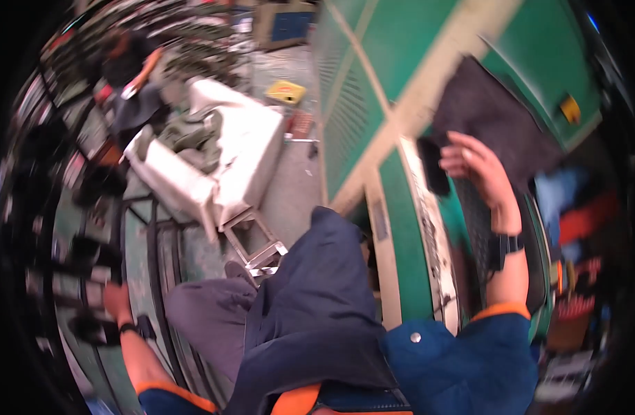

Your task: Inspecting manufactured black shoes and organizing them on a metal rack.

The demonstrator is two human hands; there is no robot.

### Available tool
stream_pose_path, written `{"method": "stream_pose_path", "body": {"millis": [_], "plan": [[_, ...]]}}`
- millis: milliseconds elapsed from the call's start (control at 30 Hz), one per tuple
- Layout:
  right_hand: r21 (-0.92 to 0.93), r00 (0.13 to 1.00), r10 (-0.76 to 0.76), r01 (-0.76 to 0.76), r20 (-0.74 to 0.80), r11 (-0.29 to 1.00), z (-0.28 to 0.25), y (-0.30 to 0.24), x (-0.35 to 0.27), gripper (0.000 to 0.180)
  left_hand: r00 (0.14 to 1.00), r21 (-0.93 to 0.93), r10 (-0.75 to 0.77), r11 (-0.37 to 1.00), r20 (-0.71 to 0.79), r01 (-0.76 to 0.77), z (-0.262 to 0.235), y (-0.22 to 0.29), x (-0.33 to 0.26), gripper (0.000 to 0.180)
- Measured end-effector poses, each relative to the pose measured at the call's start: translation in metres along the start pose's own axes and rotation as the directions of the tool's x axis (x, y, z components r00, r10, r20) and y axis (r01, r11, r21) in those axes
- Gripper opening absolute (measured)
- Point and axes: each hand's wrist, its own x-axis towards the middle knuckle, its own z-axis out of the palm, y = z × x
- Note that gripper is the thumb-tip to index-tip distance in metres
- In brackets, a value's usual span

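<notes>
My right hand [475, 164] is raised over the green and tan work table, its fingers stretched out and slightly bent, with nothing gripped. Just beyond the fingertips is a black oblong object [433, 167] whose kind I cannot make out. A dark cloth piece [493, 111] lies on the table beside and past this hand. On the far left, my left hand [115, 301] is low beside dark metal rack bars [155, 256]. Its fingers are blurred, so whether it grips a bar is not visible.
A white cloth-lined bin [245, 131] holding olive green fabric [193, 142] stands ahead on the left, with a small metal frame [250, 238] before it. Another person [134, 83] works beyond, near piled fabric. A yellow object [285, 91] lies on the floor. Another yellow object [570, 109] sits on the table.
</notes>
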Motion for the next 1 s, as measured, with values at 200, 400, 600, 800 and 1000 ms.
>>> {"method": "stream_pose_path", "body": {"millis": [200, 400, 600, 800, 1000], "plan": [[-0.058, 0.603, -0.061, 0.025, -0.795, 0.998, -0.182, 0.009, -0.164, 0.059, 0.989, -0.146, 0.144, 0.979, 0.015, -0.140, -0.041, 0.015, -0.021, 0.054], [0.048, 0.223, 0.075, -0.125, -0.972, 0.991, -0.274, 0.085, -0.256, 0.098, 0.829, -0.331, 0.233, 0.836, -0.508, -0.438, -0.070, 0.052, -0.054, 0.025], [-0.134, 0.583, 0.244, -0.528, -0.775, 0.838, -0.267, 0.169, -0.151, 0.084, 0.922, -0.829, 0.377, 0.485, -0.089, -0.279, -0.097, 0.100, -0.086, 0.028], [-0.448, 0.712, 0.009, -0.453, -0.703, 0.771, -0.240, 0.151, -0.139, 0.067, 0.854, -0.945, 0.505, 0.322, 0.124, -0.053, -0.147, 0.146, -0.176, 0.020], [-0.217, 0.811, 0.261, -0.423, -0.523, 0.880, -0.258, 0.172, -0.133, 0.069, 0.757, -0.951, 0.642, 0.295, 0.122, -0.097, -0.170, 0.213, -0.188, 0.023]]}}
